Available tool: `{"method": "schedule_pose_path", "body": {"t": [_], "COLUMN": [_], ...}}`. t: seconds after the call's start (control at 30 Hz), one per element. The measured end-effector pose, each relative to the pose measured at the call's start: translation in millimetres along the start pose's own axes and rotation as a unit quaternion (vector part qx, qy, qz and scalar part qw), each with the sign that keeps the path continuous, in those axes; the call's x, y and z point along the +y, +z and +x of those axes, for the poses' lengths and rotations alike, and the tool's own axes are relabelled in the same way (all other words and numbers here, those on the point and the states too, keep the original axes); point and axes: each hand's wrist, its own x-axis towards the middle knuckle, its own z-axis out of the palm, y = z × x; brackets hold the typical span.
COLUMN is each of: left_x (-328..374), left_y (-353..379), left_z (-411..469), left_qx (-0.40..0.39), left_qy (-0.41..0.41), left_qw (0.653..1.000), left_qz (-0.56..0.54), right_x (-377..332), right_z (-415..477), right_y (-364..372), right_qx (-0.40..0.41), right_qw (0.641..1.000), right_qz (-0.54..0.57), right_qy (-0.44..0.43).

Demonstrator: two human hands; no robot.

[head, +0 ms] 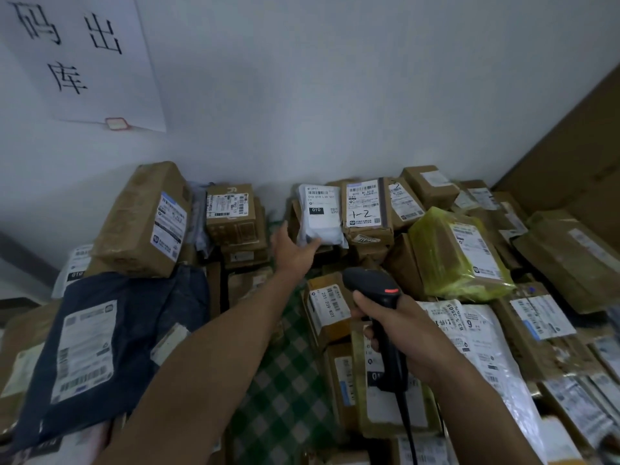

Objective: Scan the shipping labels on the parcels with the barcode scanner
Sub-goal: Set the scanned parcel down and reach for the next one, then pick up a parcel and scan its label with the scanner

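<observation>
My left hand [292, 252] stretches forward, thumb spread and fingers straight, with the fingertips touching the lower left edge of a white poly-bag parcel [321, 219] that leans upright at the back, its "010" label facing me. My right hand [404, 333] grips the handle of a black barcode scanner [375, 286] with a red mark on top. The scanner's head points forward towards the back row. Its cable hangs down below my hand. Beside the white bag stands a brown box marked "1-2" [366, 209].
Cardboard parcels and mailers are piled on both sides against a white wall: a big brown box [144, 223] and a dark blue mailer [100, 333] on the left, a yellow-taped box [459, 253] on the right. A green checked cloth [285, 380] shows between the piles.
</observation>
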Motion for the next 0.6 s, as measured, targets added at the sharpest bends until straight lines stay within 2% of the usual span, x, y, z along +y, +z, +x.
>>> {"method": "schedule_pose_path", "body": {"t": [0.13,0.23,0.47,0.5,0.6], "left_x": [-34,-76,-119,-120,-115], "left_y": [-20,-40,-61,-60,-58], "left_z": [-44,-72,-99,-100,-107], "left_qx": [0.044,0.035,-0.038,-0.043,0.005], "left_qy": [0.034,0.04,-0.067,-0.074,-0.102], "left_qw": [0.998,0.989,0.955,0.954,0.976], "left_qz": [0.028,0.141,0.286,0.288,0.193], "right_x": [0,3,15,16,20], "right_z": [-10,-20,-39,-40,-40], "right_y": [7,14,28,28,27], "right_qx": [-0.008,-0.024,-0.051,-0.05,-0.045], "right_qw": [1.0,1.0,0.998,0.998,0.998], "right_qz": [-0.003,-0.018,-0.03,-0.032,-0.036], "right_qy": [0.001,0.006,0.034,0.036,0.041]}}
